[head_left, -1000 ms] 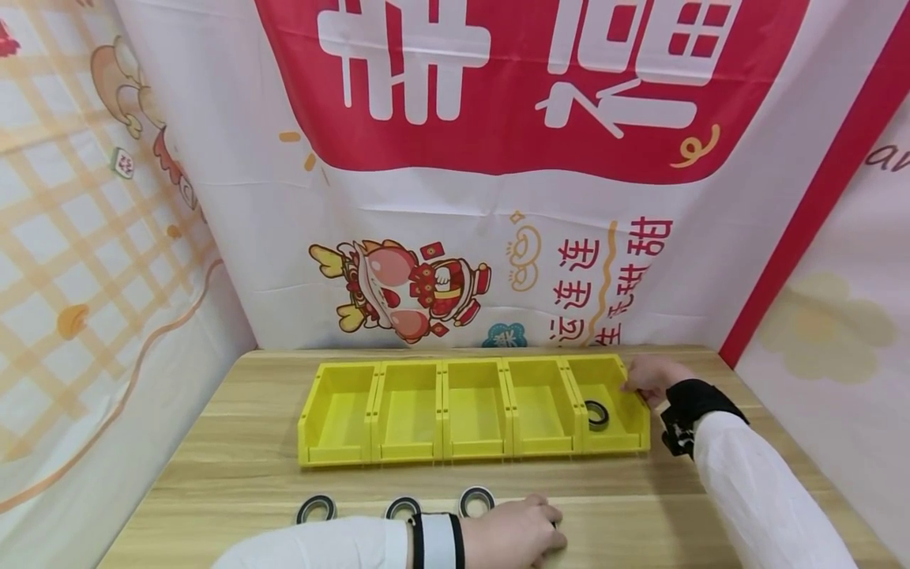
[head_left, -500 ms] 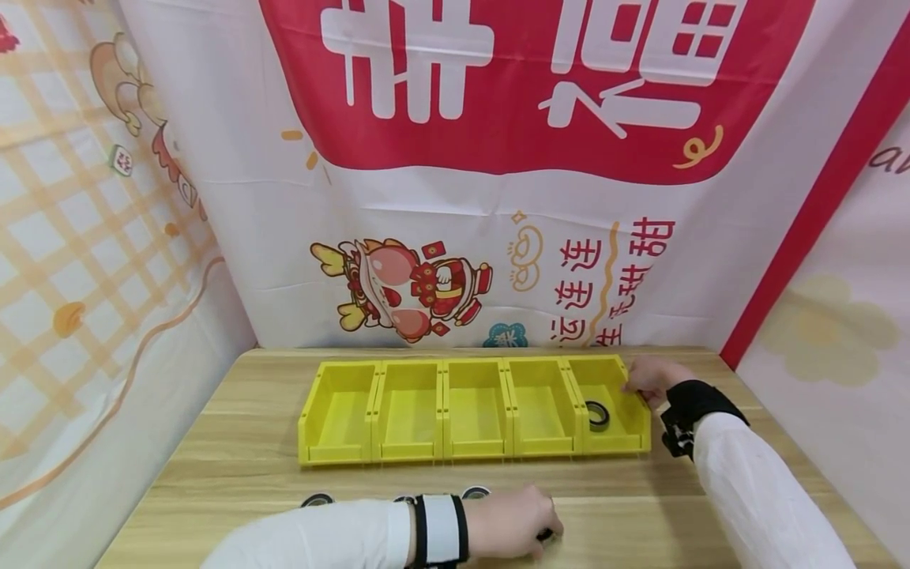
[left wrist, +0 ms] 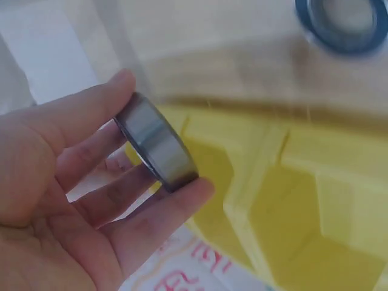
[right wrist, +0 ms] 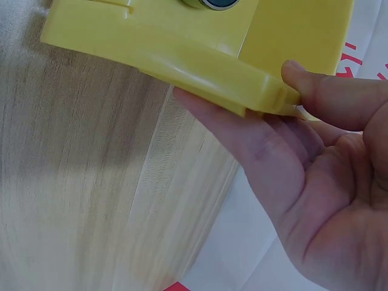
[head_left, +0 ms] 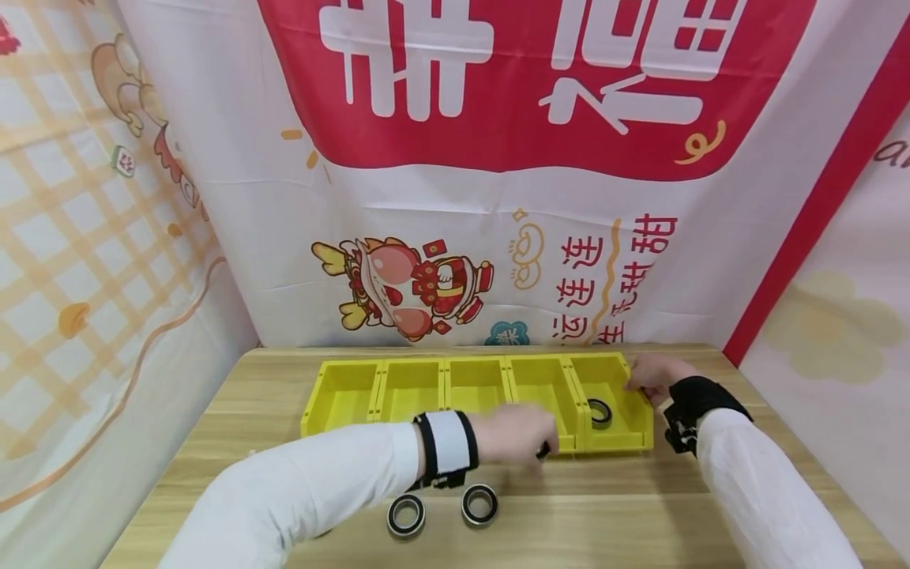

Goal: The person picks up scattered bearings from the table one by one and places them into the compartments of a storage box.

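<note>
In the left wrist view, a metal ball bearing is pinched between the thumb and fingertips of my left hand. In the head view that left hand is blurred, above the front edge of a row of yellow bins. My right hand grips the right side wall of the end bin, thumb on the wall top and fingers beneath or outside, as the right wrist view shows. Inside that end bin lies another bearing. My left forearm hides part of the bins' fronts.
On the wooden table, in front of the bins, lie two bearings, a left one and a right one. A dark sliver shows beneath the left sleeve. A printed cloth hangs behind the table.
My left hand has lifted off the table with a bearing and moved forward to the bins' front. The right hand keeps its grip on the end bin.
</note>
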`<state>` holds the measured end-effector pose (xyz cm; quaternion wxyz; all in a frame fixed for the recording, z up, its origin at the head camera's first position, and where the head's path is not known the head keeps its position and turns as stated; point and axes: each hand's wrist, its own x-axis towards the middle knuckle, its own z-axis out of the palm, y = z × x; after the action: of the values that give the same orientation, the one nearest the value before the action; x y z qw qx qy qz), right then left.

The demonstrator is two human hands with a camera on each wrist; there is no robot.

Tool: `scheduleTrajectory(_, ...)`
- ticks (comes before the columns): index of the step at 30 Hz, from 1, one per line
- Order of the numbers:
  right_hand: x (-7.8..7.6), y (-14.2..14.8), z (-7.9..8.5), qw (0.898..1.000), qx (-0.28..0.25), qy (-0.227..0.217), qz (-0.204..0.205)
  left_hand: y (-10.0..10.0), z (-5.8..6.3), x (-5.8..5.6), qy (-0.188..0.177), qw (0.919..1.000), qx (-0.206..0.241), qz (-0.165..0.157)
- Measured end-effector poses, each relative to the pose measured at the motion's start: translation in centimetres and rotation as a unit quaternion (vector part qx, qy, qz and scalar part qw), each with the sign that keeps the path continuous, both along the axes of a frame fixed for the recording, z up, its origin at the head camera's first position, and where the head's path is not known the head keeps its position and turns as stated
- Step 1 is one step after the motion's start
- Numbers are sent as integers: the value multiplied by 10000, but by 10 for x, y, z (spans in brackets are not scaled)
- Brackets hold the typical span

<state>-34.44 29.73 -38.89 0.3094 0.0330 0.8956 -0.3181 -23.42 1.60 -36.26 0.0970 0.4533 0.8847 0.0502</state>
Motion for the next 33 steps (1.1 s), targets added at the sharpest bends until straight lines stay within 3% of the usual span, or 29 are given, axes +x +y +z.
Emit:
scheduleTrajectory(6, -2, 1, -3, 9999, -19, 14, 98, 8, 2, -32, 183, 9981, 245, 544)
scheduleTrajectory(19, 0, -1, 0, 9995, 138, 170, 237, 31, -20, -81, 674, 9907, 396, 1110)
scheduleTrajectory(25, 0, -6, 0, 9991, 343, 231, 115, 40, -37, -94, 842, 9871, 255, 1338)
scheduleTrajectory(33, 0, -3, 0, 9998, 140, 143, 18, 53, -62, -97, 908, 9875, 72, 1288)
